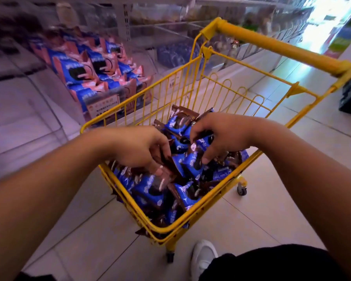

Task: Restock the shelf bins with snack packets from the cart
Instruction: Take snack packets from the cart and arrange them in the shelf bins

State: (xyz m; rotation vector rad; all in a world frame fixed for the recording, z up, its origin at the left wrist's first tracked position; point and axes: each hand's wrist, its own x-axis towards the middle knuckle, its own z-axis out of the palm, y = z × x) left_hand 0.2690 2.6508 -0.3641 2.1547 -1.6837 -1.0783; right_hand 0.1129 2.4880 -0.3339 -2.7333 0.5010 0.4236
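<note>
Shop aisle w/ clear shelf bins beside yellow cart: left hand & right hand both curl onto blue snack packets heaped in cart, prob. gathering a batch for bins.

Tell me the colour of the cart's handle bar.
Yellow, like the rest of the cart's wire frame. The handle bar shows clearly in the head view.
</note>
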